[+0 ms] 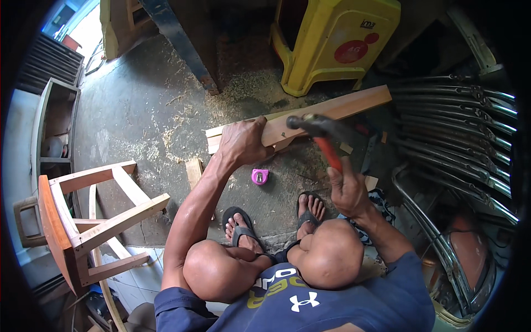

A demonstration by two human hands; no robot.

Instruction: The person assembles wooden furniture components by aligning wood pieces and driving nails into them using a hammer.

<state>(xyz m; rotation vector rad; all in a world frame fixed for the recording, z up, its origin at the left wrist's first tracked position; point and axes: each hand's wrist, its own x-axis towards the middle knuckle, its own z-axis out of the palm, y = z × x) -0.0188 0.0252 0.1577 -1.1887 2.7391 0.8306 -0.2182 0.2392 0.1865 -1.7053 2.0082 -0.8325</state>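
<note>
My left hand (246, 139) is closed round the left part of a long pale wooden beam (359, 102), which lies slanted with its right end farther away. Other wooden pieces show along and under the beam, partly hidden by it and my hand. In my right hand (349, 191) is a hammer (329, 152), gripped by its orange-red handle. Its dark head, slightly blurred, is over the beam's middle; whether it touches the wood I cannot tell. A small dark mark shows on the beam between my left hand and the hammer head. Below it, a pink tape measure (259, 176) rests on the floor.
A wooden stool frame (110, 221) lies tipped at the left. Beyond the beam stands a yellow plastic stool (332, 50). Stacked metal tube frames (470, 133) crowd the right side. Wood shavings (243, 88) and a wood offcut (194, 172) litter the concrete floor near my sandalled feet.
</note>
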